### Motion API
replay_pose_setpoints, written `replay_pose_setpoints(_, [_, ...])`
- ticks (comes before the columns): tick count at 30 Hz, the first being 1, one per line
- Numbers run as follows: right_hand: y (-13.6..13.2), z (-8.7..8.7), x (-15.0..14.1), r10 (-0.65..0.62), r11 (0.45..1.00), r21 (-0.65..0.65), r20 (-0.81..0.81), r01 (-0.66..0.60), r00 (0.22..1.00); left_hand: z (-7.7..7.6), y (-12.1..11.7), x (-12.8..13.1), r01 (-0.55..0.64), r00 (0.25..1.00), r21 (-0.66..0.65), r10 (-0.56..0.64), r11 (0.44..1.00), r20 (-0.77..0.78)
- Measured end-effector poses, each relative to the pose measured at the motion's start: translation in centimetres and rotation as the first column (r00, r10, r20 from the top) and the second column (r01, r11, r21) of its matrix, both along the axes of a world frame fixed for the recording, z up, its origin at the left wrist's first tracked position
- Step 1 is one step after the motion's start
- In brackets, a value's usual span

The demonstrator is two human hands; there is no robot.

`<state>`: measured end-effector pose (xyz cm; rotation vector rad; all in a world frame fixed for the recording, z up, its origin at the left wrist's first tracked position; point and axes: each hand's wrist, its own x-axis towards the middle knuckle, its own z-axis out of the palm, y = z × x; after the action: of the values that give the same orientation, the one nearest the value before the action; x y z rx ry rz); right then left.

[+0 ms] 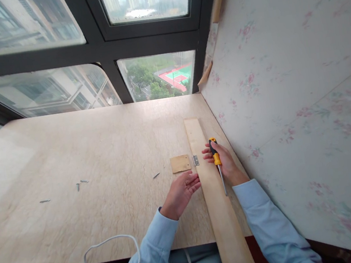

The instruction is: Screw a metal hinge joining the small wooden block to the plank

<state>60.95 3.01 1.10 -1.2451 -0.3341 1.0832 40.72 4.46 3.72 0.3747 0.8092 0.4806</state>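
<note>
A long pale wooden plank (218, 204) lies on the stone-patterned table (78, 162) along the right wall. A small metal hinge (195, 160) joins it to a small square wooden piece (180, 164) at its left. My right hand (224, 164) rests on the plank, closed round a yellow-and-black screwdriver (217, 162) whose shaft points back toward me. My left hand (182, 191) lies just left of the plank, below the square piece, palm up with fingers apart and nothing in it.
Loose screws lie on the table: one (156, 175) near the square piece, others (81, 184) farther left. A white cable (109, 245) loops over the near edge. A flowered wall (287, 89) bounds the right side; windows (157, 75) stand behind the table.
</note>
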Motion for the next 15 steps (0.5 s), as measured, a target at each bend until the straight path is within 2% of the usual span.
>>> replay_pose_setpoints(7, [-0.1, -0.1, -0.4, -0.040, 0.999, 0.010, 0.038, 0.039, 0.998, -0.3, 0.4, 0.7, 0.085, 0.993, 0.066, -0.079, 0.994, -0.089])
replay_pose_setpoints(12, [-0.2, 0.2, -0.5, -0.042, 0.999, 0.020, 0.088, 0.041, 0.995, -0.1, 0.7, 1.1, 0.041, 0.996, -0.002, -0.041, 0.999, -0.076])
replay_pose_setpoints(15, [-0.2, 0.4, -0.4, -0.038, 0.999, 0.027, 0.090, 0.035, 0.995, 0.2, 0.8, 1.5, 0.033, 0.997, 0.013, -0.032, 0.999, -0.075])
